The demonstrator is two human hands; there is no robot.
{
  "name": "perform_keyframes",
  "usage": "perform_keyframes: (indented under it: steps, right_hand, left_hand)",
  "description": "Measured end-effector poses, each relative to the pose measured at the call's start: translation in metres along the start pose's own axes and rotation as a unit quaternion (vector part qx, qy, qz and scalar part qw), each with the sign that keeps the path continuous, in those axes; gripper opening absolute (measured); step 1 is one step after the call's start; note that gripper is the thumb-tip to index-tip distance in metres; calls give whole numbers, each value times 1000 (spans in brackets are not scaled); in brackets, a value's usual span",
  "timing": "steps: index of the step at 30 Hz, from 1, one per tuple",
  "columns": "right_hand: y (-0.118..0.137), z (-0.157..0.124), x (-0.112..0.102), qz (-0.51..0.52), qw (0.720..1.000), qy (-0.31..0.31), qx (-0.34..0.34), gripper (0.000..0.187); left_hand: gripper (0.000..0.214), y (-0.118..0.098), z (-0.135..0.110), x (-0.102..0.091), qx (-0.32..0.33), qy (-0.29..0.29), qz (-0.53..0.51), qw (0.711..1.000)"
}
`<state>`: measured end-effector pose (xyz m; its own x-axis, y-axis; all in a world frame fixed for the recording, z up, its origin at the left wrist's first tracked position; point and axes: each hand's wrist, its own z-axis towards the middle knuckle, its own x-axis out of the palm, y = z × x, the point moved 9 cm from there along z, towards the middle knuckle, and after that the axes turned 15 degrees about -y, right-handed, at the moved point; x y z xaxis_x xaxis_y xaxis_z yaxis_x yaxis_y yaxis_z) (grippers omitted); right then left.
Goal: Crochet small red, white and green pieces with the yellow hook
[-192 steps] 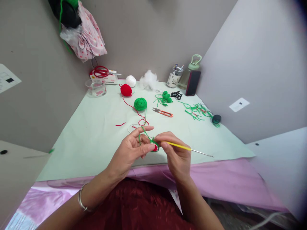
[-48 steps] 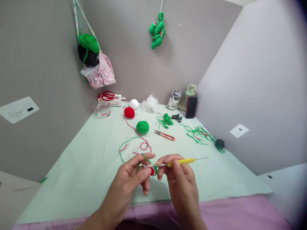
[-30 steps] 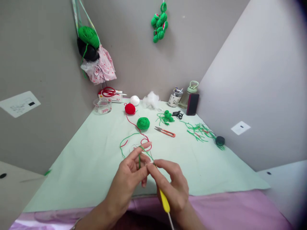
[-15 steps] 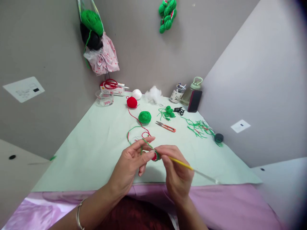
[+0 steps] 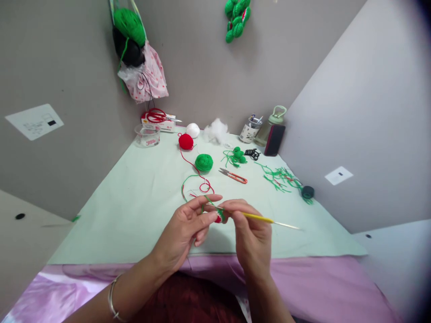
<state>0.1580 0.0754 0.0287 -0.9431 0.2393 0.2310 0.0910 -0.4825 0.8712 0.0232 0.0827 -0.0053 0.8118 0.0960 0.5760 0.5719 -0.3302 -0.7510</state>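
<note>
My left hand (image 5: 183,226) pinches a small red and green crochet piece (image 5: 218,216) between thumb and fingers, with green yarn (image 5: 206,200) looped over its raised forefinger. My right hand (image 5: 251,233) grips a yellow-handled crochet hook (image 5: 261,218), its tip at the piece and its metal end pointing right. Both hands hover above the near edge of the pale green mat (image 5: 134,202). The green yarn runs back to a green ball (image 5: 204,162); a red strand leads to a red ball (image 5: 185,141).
Orange thread snips (image 5: 233,176), green crochet bits (image 5: 235,155), yarn scraps (image 5: 281,177), a black hair clip (image 5: 252,154), a white ball (image 5: 193,130), stuffing (image 5: 217,131), a clear bowl (image 5: 147,135), red scissors (image 5: 156,115), a cup (image 5: 249,131), a bottle (image 5: 271,125) and a phone (image 5: 274,140) lie behind. Grey walls enclose the desk.
The hook swung from pointing toward me back to pointing right, with its tip working at the piece. The view tilted slightly; my left hand keeps its hold.
</note>
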Motion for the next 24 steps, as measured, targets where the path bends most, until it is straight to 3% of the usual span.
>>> perform_keyframes:
  steps: [5,9,12,15,18,20,22,24]
  right_hand:
    - [-9,3,-6,68,994,-18,83,21]
    - [1,1,-7,41,998,-15,47,25]
    - [19,-5,-7,-72,996,-8,-61,25]
    - [38,-19,3,-173,961,30,-216,26]
    - [45,-35,13,-259,897,46,-354,32]
    - [46,-39,13,-284,873,27,-396,39]
    - [42,-32,8,-255,902,14,-349,36]
    - [33,-17,0,-179,956,-2,-231,28]
  left_hand:
    - [35,-4,-2,0,11,6,15,1000]
    - [34,-6,-1,-5,29,0,44,999]
    - [33,-9,-1,-10,79,-19,78,994]
    - [38,-12,-2,-11,124,-35,95,987]
    - [56,-6,-1,-9,84,-33,53,995]
    - [60,2,0,-6,15,-17,12,1000]
    - [54,6,1,-4,-42,-8,-21,999]
    - [47,3,2,-6,-55,-9,-38,998]
